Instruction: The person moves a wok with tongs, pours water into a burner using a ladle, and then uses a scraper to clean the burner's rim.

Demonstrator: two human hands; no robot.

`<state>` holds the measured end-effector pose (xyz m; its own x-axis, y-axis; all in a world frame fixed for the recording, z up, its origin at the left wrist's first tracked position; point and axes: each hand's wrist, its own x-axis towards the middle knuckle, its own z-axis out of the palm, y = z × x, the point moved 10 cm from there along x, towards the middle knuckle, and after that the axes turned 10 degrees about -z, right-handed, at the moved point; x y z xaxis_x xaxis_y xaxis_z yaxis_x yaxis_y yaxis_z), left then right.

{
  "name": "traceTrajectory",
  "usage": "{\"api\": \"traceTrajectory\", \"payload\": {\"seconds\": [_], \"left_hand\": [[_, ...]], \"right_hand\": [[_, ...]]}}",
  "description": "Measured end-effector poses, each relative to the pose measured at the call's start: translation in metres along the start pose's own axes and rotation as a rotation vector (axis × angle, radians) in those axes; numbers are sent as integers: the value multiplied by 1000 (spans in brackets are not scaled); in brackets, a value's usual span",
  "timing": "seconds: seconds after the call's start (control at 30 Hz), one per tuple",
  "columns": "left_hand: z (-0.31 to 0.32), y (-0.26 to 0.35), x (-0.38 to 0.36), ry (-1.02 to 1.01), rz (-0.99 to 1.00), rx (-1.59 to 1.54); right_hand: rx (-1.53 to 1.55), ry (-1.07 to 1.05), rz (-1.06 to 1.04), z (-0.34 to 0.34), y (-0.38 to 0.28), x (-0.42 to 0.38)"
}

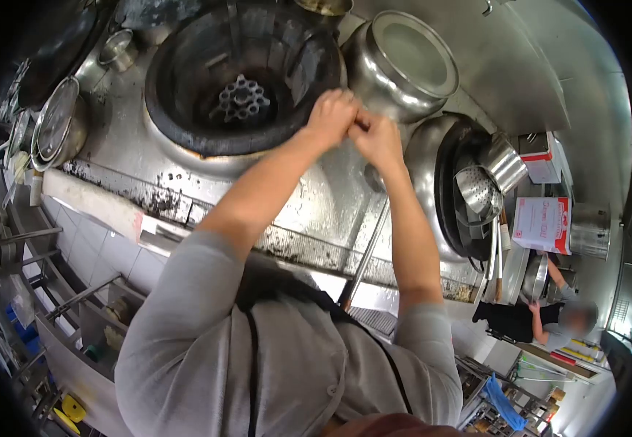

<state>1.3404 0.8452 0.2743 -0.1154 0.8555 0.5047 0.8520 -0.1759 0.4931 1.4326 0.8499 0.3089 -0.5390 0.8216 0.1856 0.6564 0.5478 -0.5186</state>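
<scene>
My left hand (334,114) is closed beside the right rim of a large black wok burner (177,135). Its fingers meet those of my right hand (378,140), which is also closed, with a bent wrist. Anything between the fingers is hidden or too small to make out. Just beyond both hands stands a wide steel pot (363,76) with pale liquid (412,54) in it. Below my right hand, a long-handled tool (367,255) with a rounded metal end slants over the counter edge.
Right of my arm, a perforated strainer (478,191) and a steel container (504,162) rest on a second black-rimmed burner (450,189). Strainers and bowls (61,127) stand at left. A white towel (93,198) lies along the counter edge. Another person (549,320) works at far right near boxes (542,224).
</scene>
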Motion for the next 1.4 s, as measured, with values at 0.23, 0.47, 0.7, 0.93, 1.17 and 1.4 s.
{"api": "traceTrajectory", "payload": {"seconds": [0.23, 0.47, 0.7, 0.93, 1.17, 1.4], "left_hand": [[-8, 0, 11, 34, -25, -39], [-5, 8, 18, 50, -15, -37], [5, 7, 34, 51, -5, -19], [7, -2, 43, 24, -11, 21], [7, -14, 26, 34, -44, -12], [-3, -17, 31, 66, -77, -23]], "right_hand": [[1, -27, -26, -10, -4, 22], [49, -43, -12, -21, 0, 21], [-1, -11, 22, -24, 15, 31], [74, 18, 0, -14, 18, 42], [15, -57, -7, -1, 8, 34], [15, -88, -73, -6, 0, 57]]}}
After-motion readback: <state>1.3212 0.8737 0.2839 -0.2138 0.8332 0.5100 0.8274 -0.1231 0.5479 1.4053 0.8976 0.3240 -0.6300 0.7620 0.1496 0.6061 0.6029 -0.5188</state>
